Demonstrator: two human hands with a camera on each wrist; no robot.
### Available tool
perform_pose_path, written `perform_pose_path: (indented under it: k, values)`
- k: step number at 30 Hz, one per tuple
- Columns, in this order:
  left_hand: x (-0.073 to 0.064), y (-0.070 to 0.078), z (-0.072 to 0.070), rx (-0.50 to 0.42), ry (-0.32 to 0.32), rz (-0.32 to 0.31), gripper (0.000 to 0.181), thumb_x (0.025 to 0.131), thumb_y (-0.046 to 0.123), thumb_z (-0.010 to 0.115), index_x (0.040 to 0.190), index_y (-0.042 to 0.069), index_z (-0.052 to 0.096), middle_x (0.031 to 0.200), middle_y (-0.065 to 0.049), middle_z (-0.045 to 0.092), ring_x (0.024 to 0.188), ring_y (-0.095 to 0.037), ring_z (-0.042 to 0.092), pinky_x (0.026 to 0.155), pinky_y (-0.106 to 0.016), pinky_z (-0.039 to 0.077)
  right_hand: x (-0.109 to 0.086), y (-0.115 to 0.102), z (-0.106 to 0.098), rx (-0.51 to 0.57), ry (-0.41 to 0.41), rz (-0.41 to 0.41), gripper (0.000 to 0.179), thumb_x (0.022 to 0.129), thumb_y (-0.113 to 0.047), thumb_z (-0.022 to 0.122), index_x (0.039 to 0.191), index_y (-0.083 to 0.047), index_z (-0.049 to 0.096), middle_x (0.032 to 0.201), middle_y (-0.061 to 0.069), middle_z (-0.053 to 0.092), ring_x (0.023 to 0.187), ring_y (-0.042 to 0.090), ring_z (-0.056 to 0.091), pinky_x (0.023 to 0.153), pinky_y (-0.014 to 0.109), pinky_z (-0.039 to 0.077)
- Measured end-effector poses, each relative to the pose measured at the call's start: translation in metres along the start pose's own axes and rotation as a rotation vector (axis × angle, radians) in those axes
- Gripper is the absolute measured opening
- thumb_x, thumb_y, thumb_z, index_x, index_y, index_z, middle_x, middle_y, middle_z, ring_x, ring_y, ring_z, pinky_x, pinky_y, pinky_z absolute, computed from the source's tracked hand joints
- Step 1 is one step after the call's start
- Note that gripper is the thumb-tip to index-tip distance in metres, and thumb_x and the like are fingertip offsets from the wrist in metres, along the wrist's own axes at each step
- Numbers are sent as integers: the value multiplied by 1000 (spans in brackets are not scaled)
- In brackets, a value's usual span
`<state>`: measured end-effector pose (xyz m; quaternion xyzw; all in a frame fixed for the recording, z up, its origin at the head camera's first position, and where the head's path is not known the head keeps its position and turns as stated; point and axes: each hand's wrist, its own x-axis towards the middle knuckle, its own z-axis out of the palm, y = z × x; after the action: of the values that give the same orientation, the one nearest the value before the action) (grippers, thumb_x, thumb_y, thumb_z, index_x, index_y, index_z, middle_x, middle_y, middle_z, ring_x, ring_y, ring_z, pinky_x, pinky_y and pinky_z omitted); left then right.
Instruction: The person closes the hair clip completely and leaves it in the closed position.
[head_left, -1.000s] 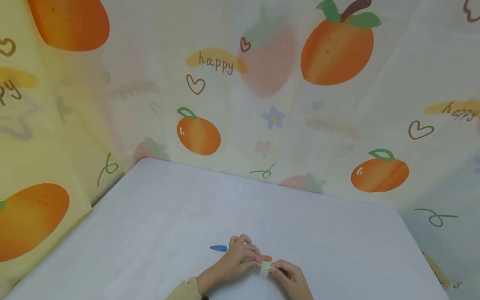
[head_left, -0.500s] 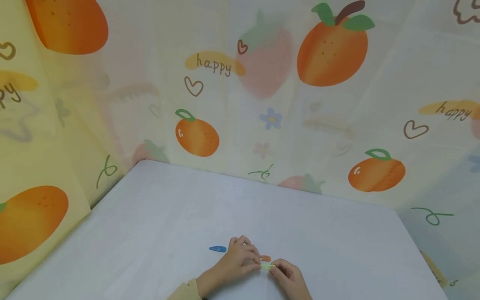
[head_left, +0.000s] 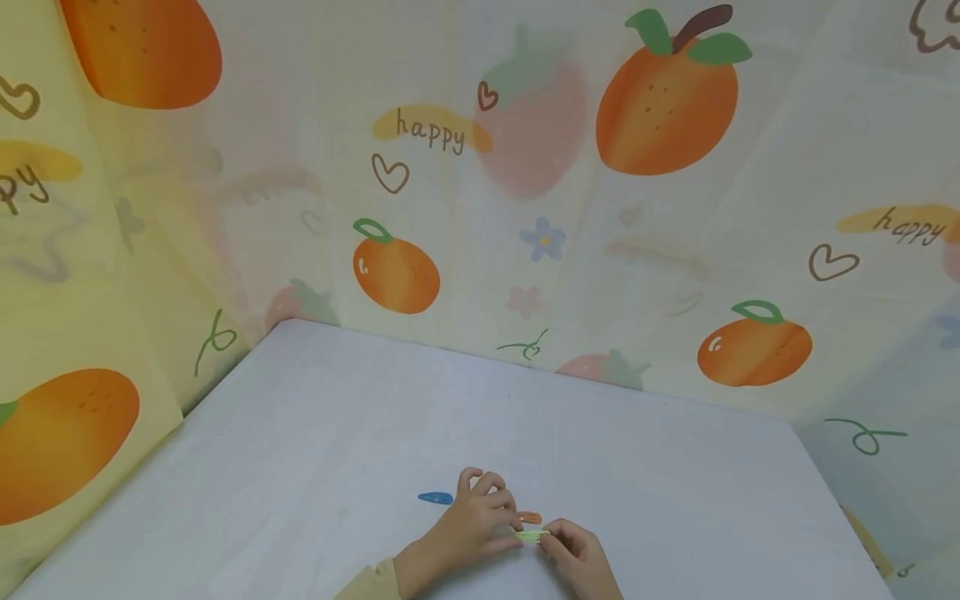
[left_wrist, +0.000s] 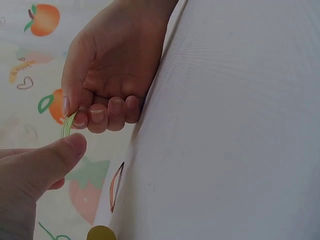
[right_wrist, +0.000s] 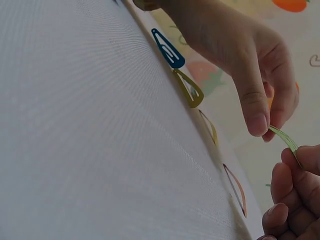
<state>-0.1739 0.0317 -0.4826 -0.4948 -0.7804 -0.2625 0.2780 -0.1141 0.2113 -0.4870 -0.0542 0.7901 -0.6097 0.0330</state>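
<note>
A light green snap hair clip [head_left: 531, 537] is stretched between both hands above the table. My left hand [head_left: 474, 523] pinches one end of it with thumb and fingertip, its other fingers raised and bent. The opposite end sits between the thumb and index finger of my right hand [head_left: 583, 557], whose remaining fingers curl toward the palm. In the right wrist view the green clip [right_wrist: 284, 137] looks gently bowed. Just beyond the hands, an orange hair clip [head_left: 531, 517] lies on the table, and a blue hair clip [head_left: 435, 497] lies left of the left hand.
In the right wrist view, an olive-yellow hair clip [right_wrist: 198, 102] and a yellow one [right_wrist: 214, 134] lie in a row between the blue and orange clips. The white table [head_left: 360, 408] meets a fruit-printed cloth [head_left: 465, 275] at its back and left sides.
Both hands keep hold of the green clip in nearly the same place. The left hand's upper fingers have spread slightly apart. The clips on the table stay where they were.
</note>
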Motion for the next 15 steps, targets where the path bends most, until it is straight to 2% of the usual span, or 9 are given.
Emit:
perform_pose_path:
  k: [4, 8, 11, 15]
  values:
    - [-1, 0, 0, 5, 11, 15, 18, 64, 41, 57, 65, 24, 61, 71, 15, 45, 84, -7, 34, 74, -40, 19, 0, -1, 0, 0, -3, 9, 21, 78, -18, 47, 76, 3, 52, 64, 4, 48, 52, 7, 40, 46, 21, 36]
    - [-1, 0, 0, 3, 11, 11, 18, 64, 41, 57, 64, 24, 62, 69, 15, 45, 83, -6, 34, 75, -40, 19, -1, -1, 1, -15, -7, -35, 20, 77, -18, 50, 78, 1, 53, 65, 4, 49, 54, 7, 41, 47, 21, 36]
    - [0, 0, -2, 10, 2, 9, 18, 64, 41, 57, 62, 23, 61, 67, 15, 45, 82, -7, 35, 74, -39, 19, -1, -3, 3, -12, 10, -110, 15, 74, -13, 53, 81, 0, 52, 64, 4, 47, 52, 7, 38, 44, 21, 34]
    - [1, 2, -5, 3, -23, -1, 19, 63, 41, 57, 61, 23, 62, 64, 14, 44, 80, -6, 35, 74, -37, 20, -3, -8, 6, -40, 69, -282, 17, 69, -3, 58, 84, 0, 50, 64, 3, 43, 47, 9, 33, 39, 21, 29]
